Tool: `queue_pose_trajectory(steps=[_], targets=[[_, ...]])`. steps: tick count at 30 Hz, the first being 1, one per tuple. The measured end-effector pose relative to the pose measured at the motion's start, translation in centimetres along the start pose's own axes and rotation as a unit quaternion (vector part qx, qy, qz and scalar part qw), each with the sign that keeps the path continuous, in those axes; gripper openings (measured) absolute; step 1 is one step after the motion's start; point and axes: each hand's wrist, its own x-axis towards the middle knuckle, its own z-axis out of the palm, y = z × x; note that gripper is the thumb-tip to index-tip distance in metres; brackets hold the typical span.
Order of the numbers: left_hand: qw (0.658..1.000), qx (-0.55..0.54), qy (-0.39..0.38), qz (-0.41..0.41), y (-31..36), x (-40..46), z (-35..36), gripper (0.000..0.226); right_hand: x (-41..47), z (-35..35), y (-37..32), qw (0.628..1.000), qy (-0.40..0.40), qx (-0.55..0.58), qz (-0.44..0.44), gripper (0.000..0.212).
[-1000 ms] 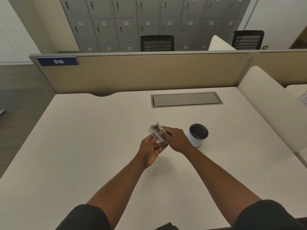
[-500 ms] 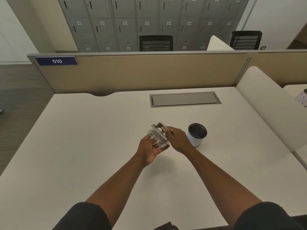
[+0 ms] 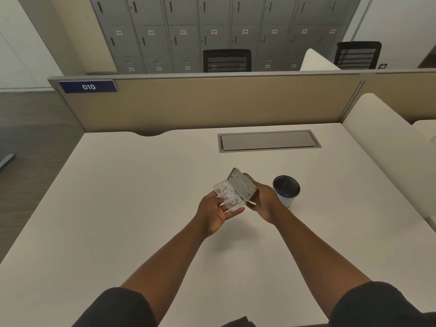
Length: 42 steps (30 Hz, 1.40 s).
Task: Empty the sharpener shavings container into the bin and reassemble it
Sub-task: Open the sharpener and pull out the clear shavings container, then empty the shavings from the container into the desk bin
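The desk [image 3: 118, 208] lies bare all round, only the bin [image 3: 286, 190] (just beside the right hand [image 3: 265, 204]) obstructing.

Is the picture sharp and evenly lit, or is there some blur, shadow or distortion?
Head view: soft even light, faint shadows beside the bin and under the hands; straight edges bow from the wide lens; the clear container looks slightly soft.

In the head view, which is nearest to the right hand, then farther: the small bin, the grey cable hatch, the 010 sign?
From the right hand:
1. Small bin, just to its right on the desk.
2. Grey cable hatch, farther back on the desk.
3. 010 sign, far left on the partition.
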Motion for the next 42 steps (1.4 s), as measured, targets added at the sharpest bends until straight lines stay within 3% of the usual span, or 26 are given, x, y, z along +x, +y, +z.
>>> queue_pose_trajectory(steps=[6,18,22,27,30,34,37,40,42], targets=[[1.000,0.002,-0.005,-0.001,0.4,0.0,-0.7,0.045,0.1,0.2,0.2,0.993,-0.014,0.105,0.056,0.027],[1.000,-0.011,-0.011,-0.001,0.3,-0.2,-1.4,0.043,0.9,0.4,1.2,0.983,-0.044,0.165,0.075,0.032],[1.000,-0.015,0.002,-0.004,0.3,-0.4,-2.0,0.043,1.6,0.2,1.7,0.982,-0.051,0.164,0.077,0.025],[0.999,-0.036,0.030,-0.005,0.3,-0.7,-3.6,0.041,2.4,0.1,3.0,0.998,-0.005,0.052,0.028,0.012],[0.998,-0.038,0.042,-0.003,0.3,-0.9,-4.5,0.041,2.8,0.8,4.1,0.995,0.037,-0.088,-0.012,0.026],[0.998,-0.031,0.047,-0.002,0.3,-1.2,-5.3,0.040,3.5,1.4,6.2,0.956,0.088,-0.264,-0.088,0.027],[0.998,-0.025,0.052,-0.005,0.5,-1.4,-5.8,0.040,3.3,2.0,7.3,0.923,0.093,-0.341,-0.154,0.018],[0.998,-0.020,0.055,-0.010,0.6,-1.6,-6.0,0.042,3.7,2.5,8.9,0.877,0.098,-0.408,-0.233,0.025],[0.998,-0.015,0.058,-0.016,0.7,-1.7,-6.0,0.042,4.1,2.5,9.7,0.853,0.083,-0.465,-0.223,0.019]])
